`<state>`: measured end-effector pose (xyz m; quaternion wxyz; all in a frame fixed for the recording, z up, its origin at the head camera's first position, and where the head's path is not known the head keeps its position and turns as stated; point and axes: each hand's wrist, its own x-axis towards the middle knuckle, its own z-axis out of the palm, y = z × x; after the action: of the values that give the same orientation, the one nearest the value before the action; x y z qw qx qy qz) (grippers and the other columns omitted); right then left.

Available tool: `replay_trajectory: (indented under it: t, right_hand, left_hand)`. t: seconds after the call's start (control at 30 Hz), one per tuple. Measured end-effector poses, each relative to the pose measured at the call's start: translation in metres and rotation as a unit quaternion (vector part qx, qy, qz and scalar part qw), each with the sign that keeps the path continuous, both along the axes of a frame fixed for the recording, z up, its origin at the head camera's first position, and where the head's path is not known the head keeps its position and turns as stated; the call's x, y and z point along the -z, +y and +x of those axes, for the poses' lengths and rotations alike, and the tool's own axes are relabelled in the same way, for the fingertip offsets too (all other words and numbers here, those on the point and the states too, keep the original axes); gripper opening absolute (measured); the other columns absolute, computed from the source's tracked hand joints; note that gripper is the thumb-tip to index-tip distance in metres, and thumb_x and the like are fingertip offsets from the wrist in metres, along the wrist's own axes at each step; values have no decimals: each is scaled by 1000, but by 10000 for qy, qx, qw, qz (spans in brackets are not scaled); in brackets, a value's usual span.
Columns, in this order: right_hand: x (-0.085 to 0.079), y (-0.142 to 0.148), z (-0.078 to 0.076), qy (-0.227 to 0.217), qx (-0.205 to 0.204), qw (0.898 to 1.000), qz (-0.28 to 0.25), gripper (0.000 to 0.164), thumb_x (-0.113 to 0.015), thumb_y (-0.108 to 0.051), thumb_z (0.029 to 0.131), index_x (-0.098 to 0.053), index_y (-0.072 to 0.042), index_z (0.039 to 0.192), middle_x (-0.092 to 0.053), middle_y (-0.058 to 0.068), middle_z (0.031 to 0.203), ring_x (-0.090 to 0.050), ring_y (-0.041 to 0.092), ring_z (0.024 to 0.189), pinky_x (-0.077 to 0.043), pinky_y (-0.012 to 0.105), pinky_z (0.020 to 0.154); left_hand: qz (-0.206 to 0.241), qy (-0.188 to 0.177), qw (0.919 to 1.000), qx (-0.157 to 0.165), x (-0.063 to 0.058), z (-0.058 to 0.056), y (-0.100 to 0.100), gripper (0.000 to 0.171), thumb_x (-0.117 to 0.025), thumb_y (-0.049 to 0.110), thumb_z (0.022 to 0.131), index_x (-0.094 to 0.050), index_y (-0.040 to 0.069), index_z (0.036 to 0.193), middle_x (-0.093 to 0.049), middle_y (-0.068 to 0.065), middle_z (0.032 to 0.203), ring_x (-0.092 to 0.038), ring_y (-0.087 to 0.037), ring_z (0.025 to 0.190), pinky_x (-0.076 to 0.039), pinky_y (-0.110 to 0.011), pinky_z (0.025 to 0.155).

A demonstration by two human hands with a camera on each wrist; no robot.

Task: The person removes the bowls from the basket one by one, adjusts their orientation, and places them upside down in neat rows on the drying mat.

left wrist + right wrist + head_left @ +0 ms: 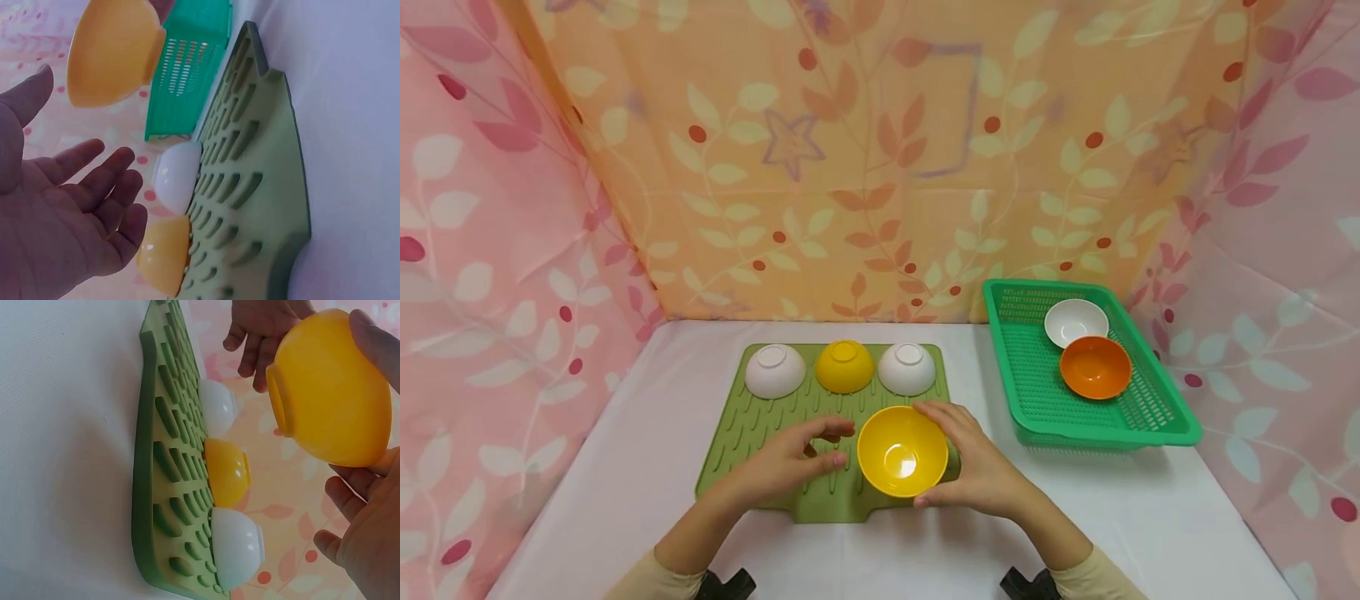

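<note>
My right hand (973,462) grips a yellow bowl (902,452) by its right side, thumb and fingers on opposite parts of the rim. The bowl is raised over the front of a green drying mat (730,454), its opening facing the head camera. To its left, my left hand (790,458) is held with fingers apart and nothing in them; the left wrist view shows its palm and loosely bent fingers (112,181). Along the mat's back edge sit three upside-down bowls: a white bowl (775,372), a second yellow bowl (845,367) and another white bowl (907,370).
A green plastic basket (1026,392) stands at the right of the white-covered table (640,467). Inside are a white bowl (1076,322) and an orange bowl (1096,368), both facing up, the orange one overlapping the white. Patterned cloth (865,167) hangs behind and at both sides.
</note>
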<state>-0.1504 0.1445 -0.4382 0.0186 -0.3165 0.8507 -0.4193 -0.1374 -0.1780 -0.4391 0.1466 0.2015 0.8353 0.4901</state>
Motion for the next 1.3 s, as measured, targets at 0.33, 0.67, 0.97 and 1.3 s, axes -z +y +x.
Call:
replay_trajectory:
  t: [0.33,0.67,0.97,1.3]
  right_hand:
    - [-2,-7,-3,71,-163,9998,-16,112,-95,-53,63,-37,-37,156,-39,-10,156,-35,20,142,-36,65,111]
    - [-1,-7,-7,272,-191,9993,-153,117,-101,-37,59,-39,-27,158,-38,-10,157,-34,19,142,-35,65,111]
    - [2,-7,-11,525,-252,9983,-33,121,-101,-38,59,-35,-26,159,-36,-5,160,-31,22,143,-34,63,111]
    - [7,-8,-11,566,-508,9970,-152,121,-100,-37,62,-31,-25,161,-35,-5,162,-26,25,148,-28,68,113]
  left_hand:
    - [351,-480,9981,166,4,1,11,48,-66,40,100,-57,20,143,-65,3,134,-57,-24,126,-46,-48,103]
    - [1115,-1327,9841,381,13,-2,15,48,-60,36,104,-56,5,140,-68,-7,128,-62,-28,118,-52,-46,100]
    - [1855,-1930,9630,308,27,-5,23,45,-56,36,106,-61,2,135,-70,-4,117,-56,-35,113,-50,-44,93]
    - [2765,-2357,9295,636,37,-6,25,33,-59,28,105,-59,5,129,-68,0,110,-58,-18,101,-47,-37,95]
